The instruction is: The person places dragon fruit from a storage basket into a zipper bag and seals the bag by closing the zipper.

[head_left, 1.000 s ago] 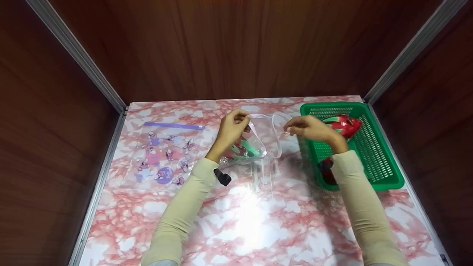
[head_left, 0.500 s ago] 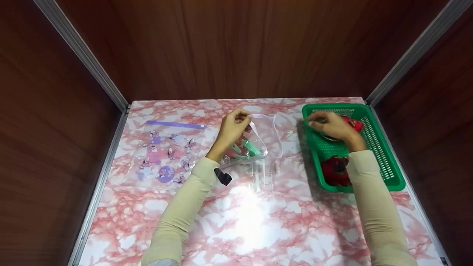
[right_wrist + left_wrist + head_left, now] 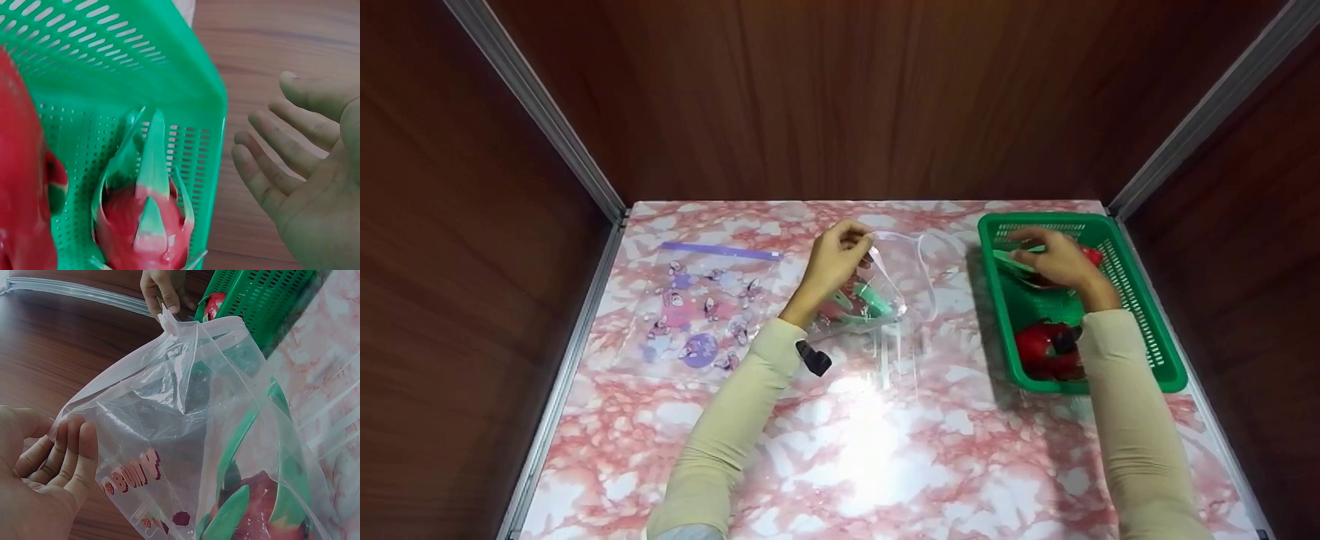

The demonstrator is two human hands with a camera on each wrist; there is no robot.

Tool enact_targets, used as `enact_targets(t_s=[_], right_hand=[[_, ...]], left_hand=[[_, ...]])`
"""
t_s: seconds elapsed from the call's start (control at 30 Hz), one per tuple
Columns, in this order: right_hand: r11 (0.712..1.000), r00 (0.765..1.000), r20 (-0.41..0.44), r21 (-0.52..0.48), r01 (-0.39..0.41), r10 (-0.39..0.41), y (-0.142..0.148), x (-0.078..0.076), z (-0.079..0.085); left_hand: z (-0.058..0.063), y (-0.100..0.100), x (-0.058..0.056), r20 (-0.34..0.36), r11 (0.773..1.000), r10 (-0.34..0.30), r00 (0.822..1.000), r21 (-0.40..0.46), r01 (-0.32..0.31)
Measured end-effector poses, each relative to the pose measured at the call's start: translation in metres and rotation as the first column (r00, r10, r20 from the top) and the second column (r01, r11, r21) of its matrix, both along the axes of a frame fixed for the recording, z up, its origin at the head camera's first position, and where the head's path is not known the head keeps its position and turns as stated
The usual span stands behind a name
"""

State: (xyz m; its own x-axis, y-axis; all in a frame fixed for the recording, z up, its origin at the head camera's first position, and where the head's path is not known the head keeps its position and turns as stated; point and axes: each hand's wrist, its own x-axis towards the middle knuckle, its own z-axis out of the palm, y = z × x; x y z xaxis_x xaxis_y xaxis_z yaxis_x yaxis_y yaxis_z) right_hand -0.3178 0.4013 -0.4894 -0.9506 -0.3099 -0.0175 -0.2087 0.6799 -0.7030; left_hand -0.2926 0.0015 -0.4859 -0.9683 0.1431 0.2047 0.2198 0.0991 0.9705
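Observation:
My left hand (image 3: 834, 259) pinches the top edge of a clear plastic zip bag (image 3: 163, 388), whose mouth gapes toward the basket. Inside the bag lies a red dragon fruit (image 3: 259, 509) with green scales, blurred by the plastic. Over the far part of a green basket (image 3: 999, 322) hovers my right hand (image 3: 1057, 259), fingers spread and holding nothing. Below it in the head view is a dragon fruit (image 3: 143, 228), partly covered by the hand. A second red fruit (image 3: 1039, 352) sits at the near end of the basket, partly hidden by my right sleeve.
Flat on the table's left lies another clear zip bag (image 3: 701, 307) with purple cartoon prints and a purple slider strip. Dark wood-look panels (image 3: 840, 97) enclose the back and sides. The marbled tabletop (image 3: 960, 450) reflects a bright light in front.
My right hand has moved right, away from the bag's mouth, to a place over the basket. The left hand keeps its pinch on the bag. The view has shifted slightly.

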Motion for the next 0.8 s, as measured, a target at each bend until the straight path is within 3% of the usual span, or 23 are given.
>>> enact_targets(t_s=[0.53,0.8], right_hand=[[0.998,0.998,-0.002,0.02,0.064,-0.064,0.02,-0.003,-0.006],[0.989,0.989,0.022,0.042,0.144,-0.145,0.033,-0.004,-0.01]], left_hand=[[0.001,-0.002,0.002,-0.011,1.0,0.012,1.0,-0.026,-0.012],[0.0,-0.002,0.001,-0.009,0.999,0.016,1.0,-0.035,-0.017]])
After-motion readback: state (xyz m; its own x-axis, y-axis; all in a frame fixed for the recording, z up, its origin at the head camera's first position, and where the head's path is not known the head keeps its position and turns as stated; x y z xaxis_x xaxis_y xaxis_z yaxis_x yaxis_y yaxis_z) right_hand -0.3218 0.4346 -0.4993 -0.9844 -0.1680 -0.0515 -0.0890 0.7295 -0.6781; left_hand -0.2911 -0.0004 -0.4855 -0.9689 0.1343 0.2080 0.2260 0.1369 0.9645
